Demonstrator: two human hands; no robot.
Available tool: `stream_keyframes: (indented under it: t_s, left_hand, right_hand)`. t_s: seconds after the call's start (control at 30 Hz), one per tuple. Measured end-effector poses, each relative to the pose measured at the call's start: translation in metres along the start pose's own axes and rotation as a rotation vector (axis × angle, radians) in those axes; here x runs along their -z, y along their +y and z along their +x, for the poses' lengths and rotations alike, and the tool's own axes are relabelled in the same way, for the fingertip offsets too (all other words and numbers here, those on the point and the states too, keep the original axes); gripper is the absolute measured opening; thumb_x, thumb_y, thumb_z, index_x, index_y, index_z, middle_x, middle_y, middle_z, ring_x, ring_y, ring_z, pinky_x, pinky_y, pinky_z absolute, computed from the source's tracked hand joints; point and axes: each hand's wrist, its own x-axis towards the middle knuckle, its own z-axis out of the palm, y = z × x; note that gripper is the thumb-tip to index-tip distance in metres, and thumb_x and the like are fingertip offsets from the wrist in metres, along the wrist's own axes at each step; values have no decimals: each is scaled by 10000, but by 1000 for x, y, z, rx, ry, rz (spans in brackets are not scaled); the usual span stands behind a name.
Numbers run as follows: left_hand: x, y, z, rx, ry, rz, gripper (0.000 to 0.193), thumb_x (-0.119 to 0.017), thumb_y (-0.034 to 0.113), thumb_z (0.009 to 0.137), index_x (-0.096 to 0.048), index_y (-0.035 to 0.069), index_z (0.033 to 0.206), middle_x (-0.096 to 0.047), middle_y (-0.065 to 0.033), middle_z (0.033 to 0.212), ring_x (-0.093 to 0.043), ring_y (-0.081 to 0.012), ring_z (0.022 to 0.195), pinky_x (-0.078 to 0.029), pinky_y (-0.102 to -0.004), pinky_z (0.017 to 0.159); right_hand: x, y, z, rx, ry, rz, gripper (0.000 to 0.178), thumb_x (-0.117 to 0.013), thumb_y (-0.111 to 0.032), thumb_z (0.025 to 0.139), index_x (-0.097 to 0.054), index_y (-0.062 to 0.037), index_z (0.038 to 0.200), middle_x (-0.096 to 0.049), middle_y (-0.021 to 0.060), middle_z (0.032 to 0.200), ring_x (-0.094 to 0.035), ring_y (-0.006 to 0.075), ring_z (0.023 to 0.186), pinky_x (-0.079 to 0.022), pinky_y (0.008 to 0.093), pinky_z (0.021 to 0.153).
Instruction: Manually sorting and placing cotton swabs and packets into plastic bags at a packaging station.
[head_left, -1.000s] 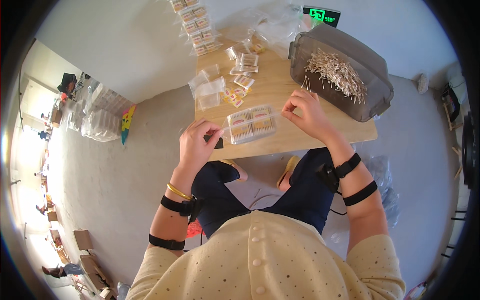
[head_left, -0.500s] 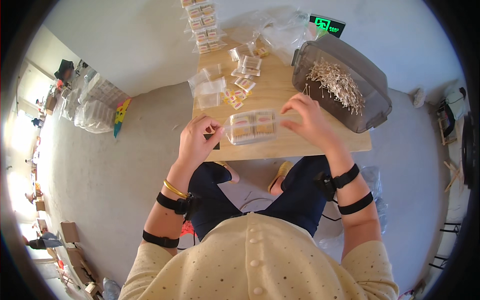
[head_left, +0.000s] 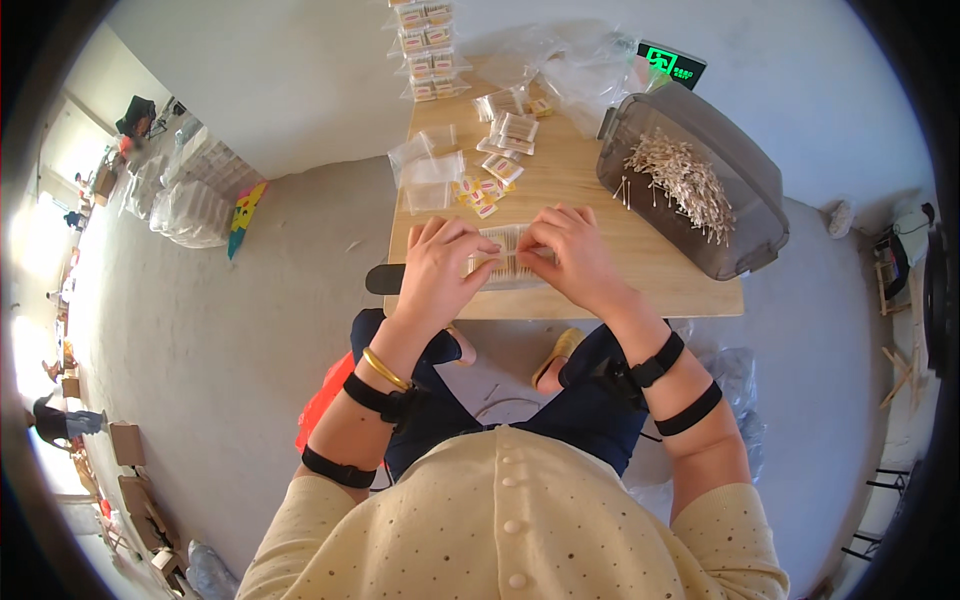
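Observation:
At the near edge of the wooden table (head_left: 660, 285) lies a clear plastic bag (head_left: 515, 285) holding several small packs of cotton swabs (head_left: 508, 240). My left hand (head_left: 445, 265) covers the left part of the bag, its fingers curled and fingertips pressed near the middle. From the other side my right hand (head_left: 575, 260) bends over the bag, thumb and fingertips close together at its middle. Both hands hide much of the bag. Beyond them are several yellow-and-white printed cards (head_left: 483, 193), flat empty clear bags (head_left: 430, 182) and small filled swab packs (head_left: 514, 132).
A grey translucent bin (head_left: 745, 140) with a heap of loose cotton swabs (head_left: 682, 185) stands at the right. Filled packs form a tall stack (head_left: 430, 60) at the far left. Crumpled clear plastic (head_left: 580, 80) and a green-lit sign (head_left: 672, 63) are at the back. A dark flat object (head_left: 385, 279) juts past the table's left edge.
Both hands have moved inward from the bag's ends to its middle. The red oval labels that showed on the packs are out of sight; swab sticks show instead. The view has shifted slightly.

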Motion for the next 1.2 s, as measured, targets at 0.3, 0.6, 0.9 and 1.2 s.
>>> stream_keyframes:
  t_s: [0.3, 0.6, 0.9, 1.2]
  left_hand:
    - [-16, 1, 7, 64, -21, -88, 85, -781, 151, 780, -722, 98, 811, -645, -20, 832, -607, -233, 818, -434, -371, 834]
    - [-34, -55, -26, 390, 60, -416, 205, -831, 225, 777, -730, 62, 849, -674, -63, 803, -631, -197, 723, -501, -329, 667]
    - [-51, -43, -32, 512, 95, -600, 408, -819, 330, 832, -554, 25, 878, -618, -74, 767, -629, -204, 704, -500, -333, 641]
    - [-83, -60, -31, 663, -118, -891, 493, -750, 499, 878, -639, 21, 928, -613, -46, 709, -575, -90, 680, -468, -302, 564]
  right_hand:
    - [2, 4, -1, -3, 38, -12, 95, -724, -144, 774, -640, -102, 784, -602, 46, 841, -582, 261, 918, -412, 408, 875]
    - [17, 39, -31, -334, 63, 234, 177, -733, -79, 822, -571, -14, 791, -524, 72, 764, -576, 193, 794, -440, 336, 718]
    - [-26, 77, -69, -890, 181, 931, 271, -743, -217, 922, -572, -82, 1083, -571, -9, 948, -558, 115, 889, -451, 278, 797]
    - [-44, 84, -63, -926, 128, 1304, 404, -724, -164, 921, -546, -46, 1264, -614, 59, 1115, -592, 164, 1036, -491, 296, 930]
